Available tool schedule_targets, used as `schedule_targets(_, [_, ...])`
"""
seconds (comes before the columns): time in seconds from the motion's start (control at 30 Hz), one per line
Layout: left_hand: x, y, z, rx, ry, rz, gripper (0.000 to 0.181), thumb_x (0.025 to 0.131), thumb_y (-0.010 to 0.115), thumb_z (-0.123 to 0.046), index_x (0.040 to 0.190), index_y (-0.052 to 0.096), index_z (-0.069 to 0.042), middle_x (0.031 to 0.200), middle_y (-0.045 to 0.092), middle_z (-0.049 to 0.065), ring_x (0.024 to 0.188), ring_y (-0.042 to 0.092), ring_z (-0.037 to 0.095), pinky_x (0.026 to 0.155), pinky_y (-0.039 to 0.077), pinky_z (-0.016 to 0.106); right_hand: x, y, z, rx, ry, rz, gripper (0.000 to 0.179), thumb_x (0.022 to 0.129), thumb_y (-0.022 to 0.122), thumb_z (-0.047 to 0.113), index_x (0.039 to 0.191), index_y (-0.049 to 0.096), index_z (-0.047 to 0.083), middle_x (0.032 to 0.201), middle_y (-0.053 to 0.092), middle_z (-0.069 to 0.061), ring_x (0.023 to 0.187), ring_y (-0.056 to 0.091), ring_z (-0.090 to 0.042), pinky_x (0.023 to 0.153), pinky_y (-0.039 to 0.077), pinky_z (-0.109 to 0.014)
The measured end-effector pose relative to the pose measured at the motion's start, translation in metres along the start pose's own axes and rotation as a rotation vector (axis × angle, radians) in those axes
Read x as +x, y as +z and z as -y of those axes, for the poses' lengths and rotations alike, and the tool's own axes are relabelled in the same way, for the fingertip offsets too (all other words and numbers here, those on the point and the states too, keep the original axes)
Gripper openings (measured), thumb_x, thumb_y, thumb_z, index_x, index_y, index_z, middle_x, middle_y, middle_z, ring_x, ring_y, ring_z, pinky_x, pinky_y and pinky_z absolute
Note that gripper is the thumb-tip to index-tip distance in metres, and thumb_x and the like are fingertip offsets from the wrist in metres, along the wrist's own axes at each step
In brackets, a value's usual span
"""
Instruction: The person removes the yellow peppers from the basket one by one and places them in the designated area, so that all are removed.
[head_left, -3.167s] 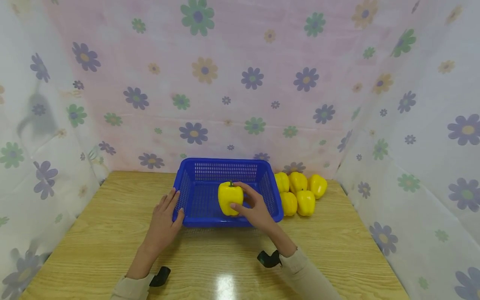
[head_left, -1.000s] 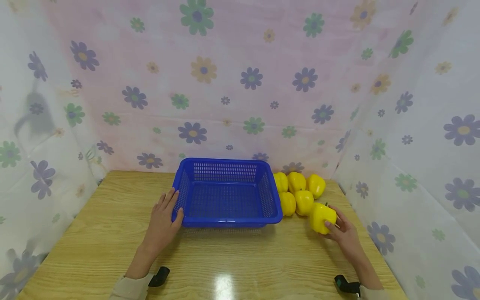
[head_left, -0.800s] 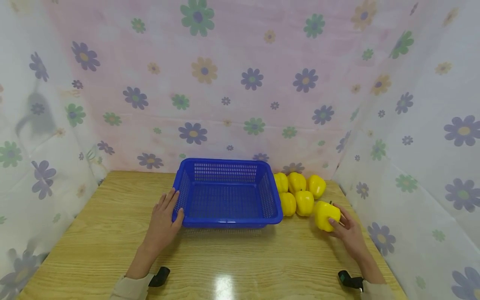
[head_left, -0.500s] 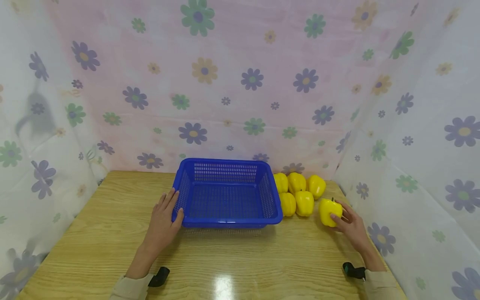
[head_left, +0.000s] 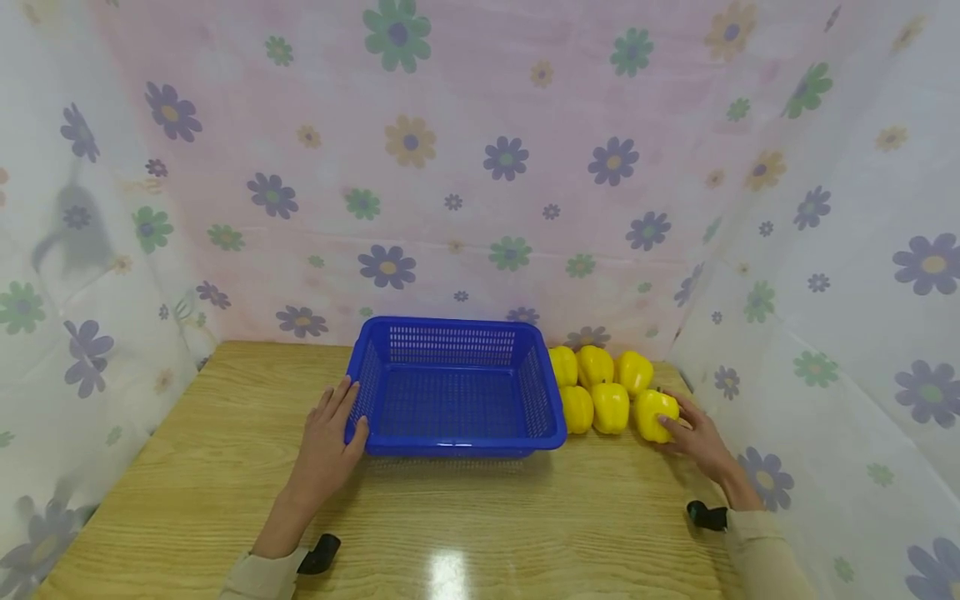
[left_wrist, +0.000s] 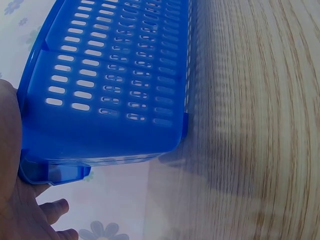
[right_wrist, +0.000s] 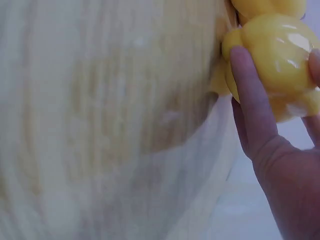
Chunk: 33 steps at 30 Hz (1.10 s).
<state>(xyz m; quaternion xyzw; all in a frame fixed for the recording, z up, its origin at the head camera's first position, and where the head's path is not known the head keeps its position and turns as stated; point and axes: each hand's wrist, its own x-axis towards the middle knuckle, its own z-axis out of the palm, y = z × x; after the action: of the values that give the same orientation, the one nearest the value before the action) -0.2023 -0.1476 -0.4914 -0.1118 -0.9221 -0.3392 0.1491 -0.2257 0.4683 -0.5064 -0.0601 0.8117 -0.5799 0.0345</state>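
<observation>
In the head view my right hand (head_left: 697,433) holds a yellow bell pepper (head_left: 654,417) between thumb and fingers, stem up, at the right end of the front row of peppers. The right wrist view shows the fingers spread around this glossy pepper (right_wrist: 277,57), low by the table. At the left, my left hand (head_left: 327,437) rests with extended fingers on the rim of a blue plastic basket (head_left: 453,444). In the left wrist view the left hand (left_wrist: 15,200) lies at the rim beside the basket's slotted wall (left_wrist: 100,130).
Several other yellow peppers (head_left: 611,408) sit in two rows against the basket's right side. Nothing lies inside the basket. A wooden table (head_left: 480,517) carries everything, with flowered cloth (head_left: 450,208) at the back and sides.
My right hand has brought the pepper from over the basket to the right, then back and slightly left beside the front row. The left hand and basket stay in place.
</observation>
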Motion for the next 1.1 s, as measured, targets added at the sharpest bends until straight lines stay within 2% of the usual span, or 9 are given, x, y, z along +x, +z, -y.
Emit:
schedule_targets(0.17, [0.001, -0.001, -0.001, 0.001, -0.002, -0.003, 0.059, 0.103, 0.053, -0.019, 0.156, 0.036, 0.002, 0.165, 0.028, 0.022, 0.151, 0.019, 0.051, 0.113, 0.017, 0.076, 0.010, -0.007, 0.003, -0.025, 0.077, 0.097, 0.067, 0.108, 0.050, 0.018, 0.161, 0.014, -0.001, 0.155, 0.019, -0.042, 0.100, 0.068, -0.007, 0.082, 0.062, -0.047])
schedule_targets(0.33, [0.001, 0.000, 0.000, 0.004, 0.000, -0.008, 0.059, 0.103, 0.053, -0.019, 0.156, 0.036, 0.002, 0.165, 0.028, 0.022, 0.151, 0.019, 0.051, 0.114, 0.017, 0.075, 0.018, -0.008, 0.009, -0.047, 0.142, 0.141, 0.068, 0.109, 0.049, 0.021, 0.161, 0.013, -0.002, 0.154, 0.022, -0.042, 0.106, 0.067, -0.016, 0.084, 0.061, -0.047])
schedule_targets(0.47, [0.002, 0.000, 0.001, 0.007, 0.002, -0.006, 0.059, 0.103, 0.053, -0.019, 0.156, 0.036, 0.002, 0.165, 0.028, 0.022, 0.151, 0.019, 0.052, 0.114, 0.017, 0.076, 0.021, -0.009, 0.013, -0.057, 0.166, 0.178, 0.070, 0.110, 0.047, 0.021, 0.161, 0.007, -0.004, 0.154, 0.018, -0.043, 0.114, 0.063, -0.024, 0.088, 0.060, -0.048])
schedule_targets(0.8, [0.000, 0.001, 0.000, 0.015, 0.002, -0.006, 0.059, 0.104, 0.053, -0.019, 0.157, 0.035, 0.001, 0.165, 0.028, 0.022, 0.151, 0.019, 0.051, 0.113, 0.018, 0.076, 0.024, -0.012, 0.020, -0.099, 0.189, 0.215, 0.070, 0.110, 0.047, 0.019, 0.161, 0.007, -0.006, 0.155, 0.019, -0.043, 0.118, 0.060, -0.027, 0.090, 0.060, -0.046])
schedule_targets(1.1, [0.000, 0.001, 0.000, -0.010, 0.000, 0.001, 0.059, 0.104, 0.053, -0.020, 0.156, 0.035, 0.003, 0.165, 0.027, 0.022, 0.151, 0.018, 0.051, 0.115, 0.018, 0.075, 0.025, -0.012, 0.019, -0.140, 0.212, 0.223, 0.079, 0.109, 0.048, 0.022, 0.160, -0.005, -0.005, 0.158, 0.007, -0.043, 0.128, 0.053, -0.042, 0.089, 0.060, -0.045])
